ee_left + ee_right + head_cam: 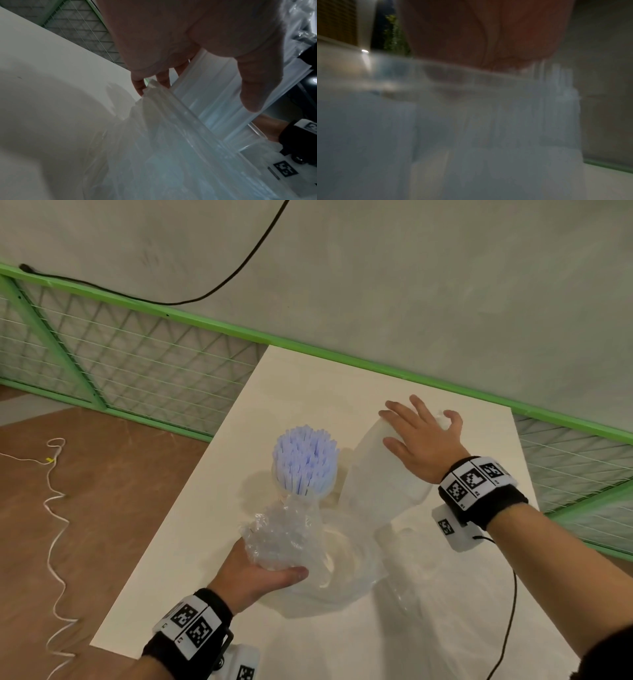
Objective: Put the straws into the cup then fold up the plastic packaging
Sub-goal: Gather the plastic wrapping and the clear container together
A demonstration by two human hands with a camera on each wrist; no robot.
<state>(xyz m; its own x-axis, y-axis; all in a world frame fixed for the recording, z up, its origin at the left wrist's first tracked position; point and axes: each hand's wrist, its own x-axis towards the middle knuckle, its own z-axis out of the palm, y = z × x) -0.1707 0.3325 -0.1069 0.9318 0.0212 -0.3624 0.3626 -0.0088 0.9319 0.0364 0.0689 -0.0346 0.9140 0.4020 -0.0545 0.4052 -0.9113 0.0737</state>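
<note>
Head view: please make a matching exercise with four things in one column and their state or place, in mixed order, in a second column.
Things:
1. straws
2. left hand
3. right hand
4. black cable

States or places:
A. lies flat with spread fingers on the folded part of the plastic packaging
B. stand upright in the cup
C. runs along the wall
D. grips the crumpled end of the packaging

Pairs: 1-B, 2-D, 3-A, 4-C

View's blurry & dim. Right hand [484,33] is filling the top centre, palm side, pressing down on the plastic packaging [471,128], which is spreading pale & translucent across the lower frame w/ vertical pleats at right. Bench [607,186] is showing bottom right, green rail [607,165] running behind it.
</note>
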